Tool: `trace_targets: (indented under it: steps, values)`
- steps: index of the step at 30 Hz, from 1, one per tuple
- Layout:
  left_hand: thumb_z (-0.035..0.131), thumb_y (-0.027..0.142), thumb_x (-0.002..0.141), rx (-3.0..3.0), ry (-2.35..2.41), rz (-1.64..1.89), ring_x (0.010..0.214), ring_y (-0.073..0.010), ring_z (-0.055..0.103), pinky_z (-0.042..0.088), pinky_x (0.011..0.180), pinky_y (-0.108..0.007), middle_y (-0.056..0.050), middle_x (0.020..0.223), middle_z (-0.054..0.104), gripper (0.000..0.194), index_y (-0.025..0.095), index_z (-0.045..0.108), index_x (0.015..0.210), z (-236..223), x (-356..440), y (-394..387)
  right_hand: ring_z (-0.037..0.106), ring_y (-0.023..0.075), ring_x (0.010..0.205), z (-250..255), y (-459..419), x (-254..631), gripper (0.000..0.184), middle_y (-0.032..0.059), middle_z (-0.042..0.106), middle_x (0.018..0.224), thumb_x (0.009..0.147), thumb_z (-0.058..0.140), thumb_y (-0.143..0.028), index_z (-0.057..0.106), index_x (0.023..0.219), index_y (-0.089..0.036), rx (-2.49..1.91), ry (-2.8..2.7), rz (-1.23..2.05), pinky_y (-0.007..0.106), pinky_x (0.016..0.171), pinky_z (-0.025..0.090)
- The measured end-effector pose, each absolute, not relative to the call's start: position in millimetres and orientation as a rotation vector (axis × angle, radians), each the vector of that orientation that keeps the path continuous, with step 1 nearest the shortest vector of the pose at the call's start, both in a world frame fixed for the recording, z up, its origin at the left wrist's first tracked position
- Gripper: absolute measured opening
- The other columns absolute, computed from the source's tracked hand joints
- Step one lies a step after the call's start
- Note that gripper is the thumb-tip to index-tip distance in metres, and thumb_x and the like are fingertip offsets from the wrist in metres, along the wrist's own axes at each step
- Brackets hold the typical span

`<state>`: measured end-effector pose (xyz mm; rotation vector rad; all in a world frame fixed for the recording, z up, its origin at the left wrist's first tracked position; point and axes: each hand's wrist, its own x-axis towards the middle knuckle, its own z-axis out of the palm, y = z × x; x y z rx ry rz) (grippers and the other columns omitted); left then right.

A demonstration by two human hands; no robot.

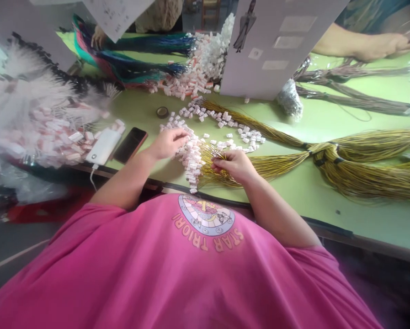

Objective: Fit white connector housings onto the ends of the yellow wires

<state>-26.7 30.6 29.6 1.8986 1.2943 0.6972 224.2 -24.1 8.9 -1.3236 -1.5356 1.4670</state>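
Observation:
My right hand (236, 165) is closed round the ends of some thin yellow wires (280, 165), whose shiny tips stick out toward the left. Its thumb and fingers press together over the bundle. My left hand (170, 142) is pinched just above a heap of small white plastic connectors (192, 167); whatever its fingertips hold is too small to make out. Many of these connectors lie in a row at the left ends of the yellow wires. More loose white connectors (249, 137) are scattered behind my hands, beside a second strand of yellow wires (256, 122).
A dark phone (130, 144) and a white power bank (103, 146) with a cable lie left of me. Behind is a tape roll (162, 112). A white partition (266, 50) stands on the green table (294, 196). Co-workers' hands show at upper left and upper right.

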Motion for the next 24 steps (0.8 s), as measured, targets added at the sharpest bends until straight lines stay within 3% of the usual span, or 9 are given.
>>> trace_targets:
  steps: [4, 11, 16, 24]
  values:
    - [0.056, 0.026, 0.086, 1.558, 1.037, 0.611, 0.064, -0.0096, 0.061, 0.052, 0.066, -0.027, -0.004, 0.082, 0.067, 0.022, 0.015, 0.062, 0.104, 37, 7, -1, 0.057, 0.0127, 0.055, 5, -21, 226, 0.023, 0.0044, 0.068, 0.066, 0.066, 0.068, -0.036, 0.071, 0.077, -0.015, -1.311, -1.485, 1.514, 0.027, 0.054, 0.044]
    - [0.061, 0.019, 0.082, 1.294, 1.08, 0.606, 0.07, -0.011, 0.064, 0.054, 0.074, -0.03, -0.004, 0.076, 0.067, 0.015, 0.011, 0.064, 0.095, 33, 28, -4, 0.036, 0.0064, 0.049, 15, -25, 223, 0.017, -0.0046, 0.046, 0.051, 0.07, 0.061, -0.03, 0.062, 0.063, -0.014, -1.322, -1.567, 1.336, 0.024, 0.05, 0.029]
    - [0.065, 0.017, 0.077, 1.41, 1.071, 0.596, 0.067, -0.0088, 0.062, 0.052, 0.071, -0.026, -0.004, 0.078, 0.066, 0.013, 0.01, 0.064, 0.089, 41, 32, -7, 0.037, 0.0075, 0.056, 16, -29, 218, 0.019, -0.004, 0.044, 0.056, 0.071, 0.058, -0.031, 0.06, 0.065, -0.014, -1.326, -1.622, 1.246, 0.023, 0.054, 0.03]
    - [0.063, 0.027, 0.078, 1.674, 1.122, 0.585, 0.06, -0.009, 0.056, 0.046, 0.058, -0.023, -0.002, 0.071, 0.063, 0.015, 0.013, 0.064, 0.082, 35, 31, -10, 0.04, 0.0092, 0.058, 12, -31, 215, 0.019, -0.0035, 0.045, 0.058, 0.074, 0.054, -0.031, 0.059, 0.066, -0.014, -1.392, -1.711, 1.151, 0.024, 0.057, 0.032]
